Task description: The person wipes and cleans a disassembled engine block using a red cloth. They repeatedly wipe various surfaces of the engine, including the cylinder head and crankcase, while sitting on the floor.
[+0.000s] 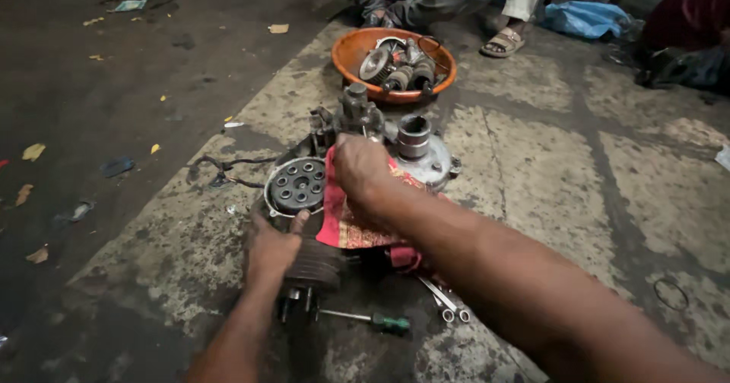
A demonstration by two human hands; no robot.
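On the cracked concrete floor [532, 170] lies a greasy metal engine block [342, 193]. The left hand [272, 248] rests open against its ribbed cylinder, beside the round perforated clutch plate [298, 185]; the right hand [359, 166] presses a red patterned rag [357, 227], fingers curled on it.

A roadside repair workshop: a stripped engine [342, 178] on stained concrete floor [578, 170], spanners [445, 301], an orange bowl [350, 49] of gears [399, 65] (litter nearby).
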